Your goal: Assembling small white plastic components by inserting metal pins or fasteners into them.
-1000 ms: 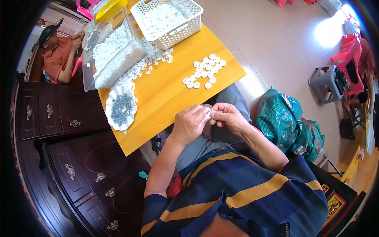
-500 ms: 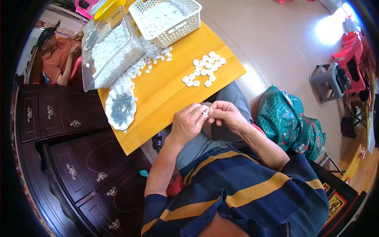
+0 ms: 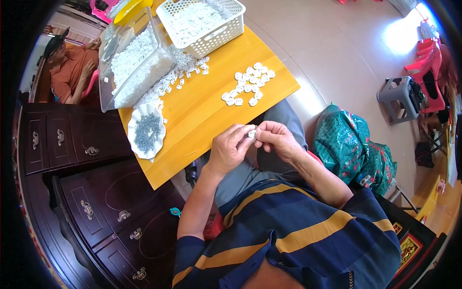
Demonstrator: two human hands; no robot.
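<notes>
Above my lap, just off the table's near edge, both hands meet at one small white plastic piece [image 3: 251,134] with dark holes in its face. My left hand [image 3: 227,150] pinches it from the left between thumb and fingers. From the other side my right hand [image 3: 278,140] grips it with thumb and forefinger; its other fingers are curled. Whether anything smaller is between the fingertips cannot be made out. Beyond the hands, a loose group of similar white pieces [image 3: 248,88] lies on the wooden table [image 3: 207,103]. A white scalloped dish [image 3: 132,129] holds many small grey metal parts [image 3: 147,132].
A clear bin [image 3: 166,62] full of white pieces stands at the table's far left, with more spilled beside it. Behind it is a white perforated basket [image 3: 216,39]. Dark drawers [image 3: 103,195] stand left, green bags [image 3: 341,142] right. Another person [image 3: 72,72] sits far left.
The white piece has turned between my fingertips, so more of its holed face shows. My fingers have shifted slightly around it. The person at far left has moved a little.
</notes>
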